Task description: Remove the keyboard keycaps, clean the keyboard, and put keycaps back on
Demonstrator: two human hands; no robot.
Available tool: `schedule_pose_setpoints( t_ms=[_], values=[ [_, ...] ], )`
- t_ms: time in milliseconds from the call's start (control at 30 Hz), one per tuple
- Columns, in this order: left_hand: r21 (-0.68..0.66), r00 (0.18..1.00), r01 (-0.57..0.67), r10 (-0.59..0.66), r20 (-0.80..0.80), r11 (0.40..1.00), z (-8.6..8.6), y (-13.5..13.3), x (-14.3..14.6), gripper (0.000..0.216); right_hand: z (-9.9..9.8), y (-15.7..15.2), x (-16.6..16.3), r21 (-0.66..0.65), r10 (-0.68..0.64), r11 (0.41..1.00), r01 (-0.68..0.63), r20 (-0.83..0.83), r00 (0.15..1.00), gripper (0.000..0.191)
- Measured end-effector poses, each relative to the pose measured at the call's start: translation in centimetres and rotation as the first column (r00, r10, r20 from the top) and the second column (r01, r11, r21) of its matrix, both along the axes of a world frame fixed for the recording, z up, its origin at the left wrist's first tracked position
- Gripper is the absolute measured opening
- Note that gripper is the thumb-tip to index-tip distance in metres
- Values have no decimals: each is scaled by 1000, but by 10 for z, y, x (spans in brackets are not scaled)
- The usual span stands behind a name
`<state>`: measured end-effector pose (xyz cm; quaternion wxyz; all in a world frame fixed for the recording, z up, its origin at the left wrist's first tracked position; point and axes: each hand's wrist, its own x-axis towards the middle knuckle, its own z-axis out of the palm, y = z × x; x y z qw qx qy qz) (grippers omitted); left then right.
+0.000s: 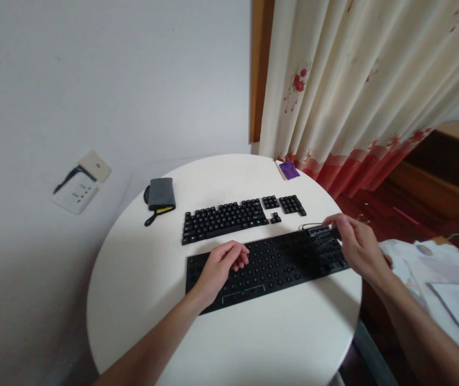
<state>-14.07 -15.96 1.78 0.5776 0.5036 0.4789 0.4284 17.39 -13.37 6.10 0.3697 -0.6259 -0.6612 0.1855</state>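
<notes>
Right hand (361, 244) pinching dark tool (335, 233). Left hand (222, 261) loosely curled; cannot tell if holding anything. Keyboard base (281, 258) under both hands. Keycaps (229, 216) in rows on worktop (133, 279), just beyond left hand, ahead-left of right hand.

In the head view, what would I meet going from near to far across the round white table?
Long black rectangular keyboard base, blocks of small black keycaps laid in rows, small purple cloth-like piece by the far edge.
</notes>
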Motion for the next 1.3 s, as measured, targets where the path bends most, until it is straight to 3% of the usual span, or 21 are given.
schedule_pose_setpoints(
  t_ms=[133, 400, 533, 767, 867, 933, 1100, 1300],
  values=[
    [7, 1000, 6, -6, -6, 1000, -2, 1, 0, 31, -32, -29, 19, -148, -62, 988, 49, -84, 995, 44],
    [26, 1000, 4, -4, -5, 1000, -5, 1, 0, 31, -67, -40, 31, -206, -120, 975, 84, -172, 978, 45],
    [21, 1000, 6, -6, -16, 1000, -4, 2, -1, 31, -70, -41, 26, -228, -100, 972, 50, -213, 972, 47],
    [16, 1000, -4, 5, -21, 1000, -4, 2, 0, 32, -55, -55, 3, -115, 28, 993, -9, 170, 985, 44],
    [18, 1000, 1, 0, -26, 1000, -4, 2, 0, 32, -55, -56, 5, -117, 25, 993, 0, 216, 976, 40],
    [20, 1000, 3, -3, -30, 1000, -3, 2, -1, 33, -56, -53, 10, -169, 21, 986, 3, 139, 990, 42],
    [17, 1000, 1, -1, -27, 1000, -3, 2, 0, 32, -64, -43, 22, -286, -27, 957, -47, -247, 969, 47],
    [11, 1000, -5, 5, -18, 1000, -2, 3, 0, 33, -70, -39, 30, -291, -105, 957, -16, -394, 913, 48]
  ],
)
